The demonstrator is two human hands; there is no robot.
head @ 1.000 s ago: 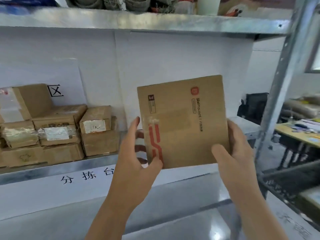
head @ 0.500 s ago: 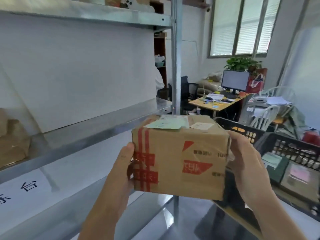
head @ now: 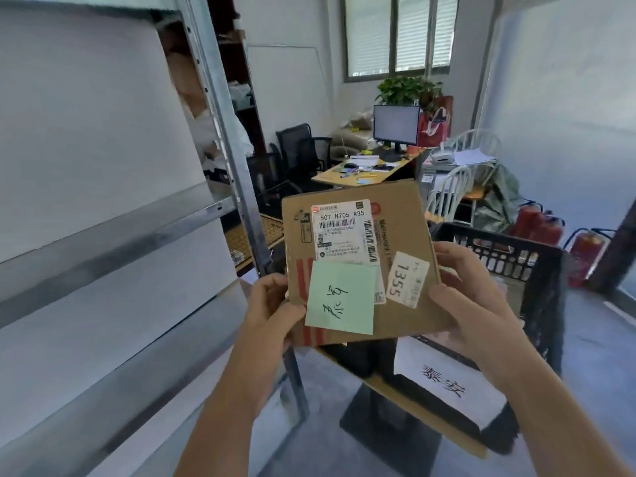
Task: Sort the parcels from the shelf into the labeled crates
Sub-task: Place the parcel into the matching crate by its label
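Tilted up since the earlier frame, the cardboard parcel (head: 395, 215) showed its labels; left hand (head: 272, 304) and right hand (head: 471, 294) gripped its side edges — apparently light, stiff.

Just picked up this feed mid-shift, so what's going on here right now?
A person holds one cardboard parcel up in both hands, the left hand on its left edge and the right hand on its right edge. Its labelled face is turned toward the camera: a shipping label, a green sticky note and a 1355 tag. A black crate with a paper sign sits just behind and below it. The parcel is not in a crate yet.
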